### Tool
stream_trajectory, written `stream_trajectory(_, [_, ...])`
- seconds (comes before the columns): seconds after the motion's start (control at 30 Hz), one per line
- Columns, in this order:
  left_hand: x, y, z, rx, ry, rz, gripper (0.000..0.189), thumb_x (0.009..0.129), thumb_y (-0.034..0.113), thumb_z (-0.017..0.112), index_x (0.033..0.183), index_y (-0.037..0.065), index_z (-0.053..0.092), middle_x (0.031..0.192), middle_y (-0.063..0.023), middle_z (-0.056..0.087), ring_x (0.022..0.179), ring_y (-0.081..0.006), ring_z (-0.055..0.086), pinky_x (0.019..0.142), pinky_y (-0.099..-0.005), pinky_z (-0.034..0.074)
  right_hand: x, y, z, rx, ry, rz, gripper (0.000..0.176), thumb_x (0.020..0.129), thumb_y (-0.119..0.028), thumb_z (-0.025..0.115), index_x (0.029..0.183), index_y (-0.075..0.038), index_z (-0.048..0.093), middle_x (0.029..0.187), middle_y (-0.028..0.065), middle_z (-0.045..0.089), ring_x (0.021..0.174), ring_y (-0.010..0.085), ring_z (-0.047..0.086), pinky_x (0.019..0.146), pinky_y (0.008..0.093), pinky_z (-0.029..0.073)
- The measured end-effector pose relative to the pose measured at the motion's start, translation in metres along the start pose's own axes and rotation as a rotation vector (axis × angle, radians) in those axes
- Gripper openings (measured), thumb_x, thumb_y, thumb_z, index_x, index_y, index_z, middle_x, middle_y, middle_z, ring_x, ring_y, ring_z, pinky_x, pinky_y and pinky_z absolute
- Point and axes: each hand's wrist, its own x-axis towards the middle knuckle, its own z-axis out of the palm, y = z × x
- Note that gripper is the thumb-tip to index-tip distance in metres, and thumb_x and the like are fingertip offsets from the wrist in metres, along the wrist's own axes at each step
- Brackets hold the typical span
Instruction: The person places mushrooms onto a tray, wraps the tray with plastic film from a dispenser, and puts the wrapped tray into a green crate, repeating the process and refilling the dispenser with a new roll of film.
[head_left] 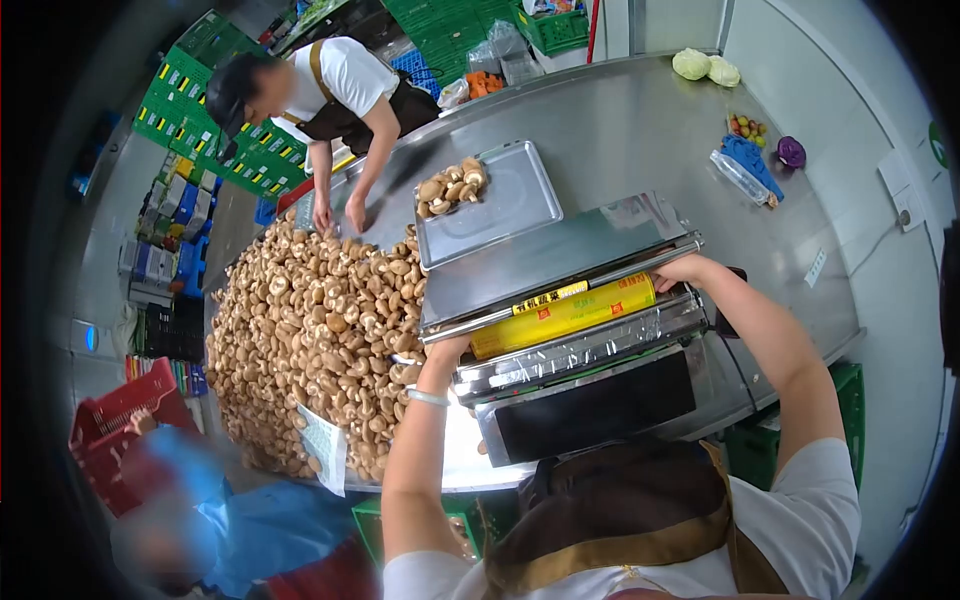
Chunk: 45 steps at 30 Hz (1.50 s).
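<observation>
My left hand is at the left end of a metal wrapping machine, by the end of a yellow film roll; its fingers are mostly hidden under the top plate's edge. At the roll's right end is my right hand, its fingers bent against the roll and the machine's edge. A silver foil-like strip and a dark panel lie nearer my body. Behind the machine, a metal tray bears several mushrooms at its left side.
A large heap of mushrooms spreads on the left of the steel table. One co-worker reaches into its far edge; another in blue is by a red crate. Cabbages and a plastic bottle lie at the back right.
</observation>
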Motion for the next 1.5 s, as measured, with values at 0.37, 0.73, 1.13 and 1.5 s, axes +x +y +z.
stream_trajectory(0.37, [0.028, 0.016, -0.003, 0.353, 0.048, -0.027, 0.036, 0.091, 0.020, 0.069, 0.121, 0.003, 0.063, 0.117, -0.0124, 0.067, 0.102, -0.0245, 0.063, 0.090, -0.0364, 0.050, 0.061, 0.023, -0.004, 0.168, 0.133, -0.232, 0.030, 0.094, -0.028, 0.062, 0.112, -0.005, 0.067, 0.112, 0.0126, 0.068, 0.104, 0.0224, 0.065, 0.091, 0.0358, 0.052])
stream_trajectory(0.73, [0.007, 0.043, 0.018, 0.677, -0.012, 0.010, 0.039, 0.091, 0.019, 0.069, 0.125, 0.003, 0.061, 0.121, -0.0129, 0.065, 0.101, -0.0251, 0.064, 0.090, -0.0369, 0.050, 0.033, -0.025, 0.017, -0.572, 0.291, -0.320, 0.036, 0.093, -0.029, 0.063, 0.116, -0.001, 0.064, 0.116, 0.0167, 0.066, 0.109, 0.0268, 0.063, 0.096, 0.0385, 0.049])
stream_trajectory(1.13, [-0.101, 0.125, -0.049, -0.272, -0.855, 0.102, 0.055, 0.096, 0.032, 0.065, 0.139, 0.002, 0.049, 0.140, -0.0159, 0.054, 0.130, -0.0266, 0.052, 0.108, -0.0373, 0.042, -0.100, -0.062, 0.043, -0.199, -0.791, -0.489, 0.050, 0.096, -0.022, 0.064, 0.139, -0.002, 0.049, 0.138, 0.0151, 0.055, 0.125, 0.0242, 0.056, 0.104, 0.0370, 0.045])
stream_trajectory(1.5, [0.124, 0.030, -0.134, -0.361, 0.118, 0.075, 0.073, 0.092, 0.026, 0.070, 0.149, 0.001, 0.031, 0.141, -0.0213, 0.049, 0.125, -0.0295, 0.053, 0.101, -0.0393, 0.047, 0.052, -0.137, 0.055, 0.075, -0.005, -0.561, 0.059, 0.087, -0.023, 0.073, 0.136, 0.000, 0.048, 0.129, 0.0178, 0.060, 0.113, 0.0223, 0.061, 0.096, 0.0327, 0.049])
